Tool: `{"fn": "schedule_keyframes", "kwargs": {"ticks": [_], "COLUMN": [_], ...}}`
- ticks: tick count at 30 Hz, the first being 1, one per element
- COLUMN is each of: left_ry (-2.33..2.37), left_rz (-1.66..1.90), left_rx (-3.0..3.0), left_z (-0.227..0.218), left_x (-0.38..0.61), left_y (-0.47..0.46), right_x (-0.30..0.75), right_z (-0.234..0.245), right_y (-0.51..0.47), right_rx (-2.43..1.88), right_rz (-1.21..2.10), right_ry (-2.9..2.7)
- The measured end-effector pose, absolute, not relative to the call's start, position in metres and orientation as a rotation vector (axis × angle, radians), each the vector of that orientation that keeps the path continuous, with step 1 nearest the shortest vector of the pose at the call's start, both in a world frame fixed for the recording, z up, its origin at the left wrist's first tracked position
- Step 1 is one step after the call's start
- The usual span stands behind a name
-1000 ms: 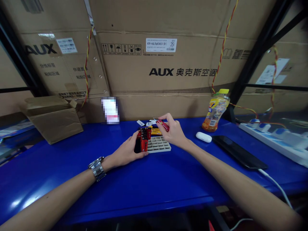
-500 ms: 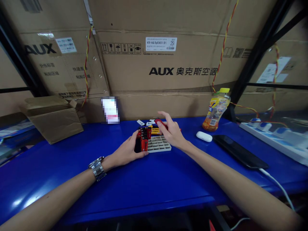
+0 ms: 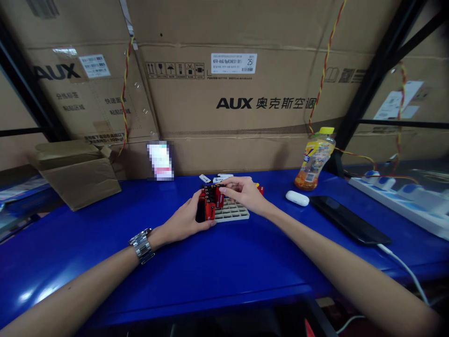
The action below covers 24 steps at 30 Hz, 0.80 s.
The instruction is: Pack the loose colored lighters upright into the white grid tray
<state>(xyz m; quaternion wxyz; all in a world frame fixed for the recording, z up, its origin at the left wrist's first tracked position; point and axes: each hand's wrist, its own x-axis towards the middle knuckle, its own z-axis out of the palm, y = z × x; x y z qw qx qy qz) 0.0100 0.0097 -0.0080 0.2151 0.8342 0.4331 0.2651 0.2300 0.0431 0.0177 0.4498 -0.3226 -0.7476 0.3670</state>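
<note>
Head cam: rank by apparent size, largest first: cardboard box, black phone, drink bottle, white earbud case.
1. Cardboard box
2. Black phone and drink bottle: too close to rank, since the phone lies nearer the camera
3. White earbud case

Red & blk lighters point(image 3: 209, 203), upright in row, L end of grey grid tray point(image 3: 233, 213)

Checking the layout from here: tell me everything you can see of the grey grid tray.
The grey grid tray is a shallow rectangular lattice of square cells, plastic by its look. It lies flat on the blue bench top. The visible cells look empty. The red-and-black items, held by the left hand, hide its left part; the right hand hides its far edge.
</note>
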Motion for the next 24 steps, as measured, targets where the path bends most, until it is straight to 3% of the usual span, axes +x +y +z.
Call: {"fn": "schedule_keyframes", "kwargs": {"ticks": [13, 17, 21, 24], "left_ry": [1.21, 1.185, 1.214, 1.241], "left_rz": [0.738, 0.746, 0.732, 0.716], "left_rx": [2.319, 2.325, 2.313, 2.305], "left_z": [-0.01, -0.008, -0.008, -0.009], "left_x": [0.01, 0.01, 0.01, 0.009], "left_y": [0.01, 0.009, 0.009, 0.01], "right_x": [0.231, 0.247, 0.28, 0.301], "right_z": [0.019, 0.03, 0.038, 0.039], "right_y": [0.042, 0.049, 0.064, 0.073], "right_rx": [-0.821, -0.948, -1.139, -1.212], "right_rz": [0.872, 0.663, 0.293, 0.204], "right_ry": [-1.94, -1.944, -2.248, -2.416]}}
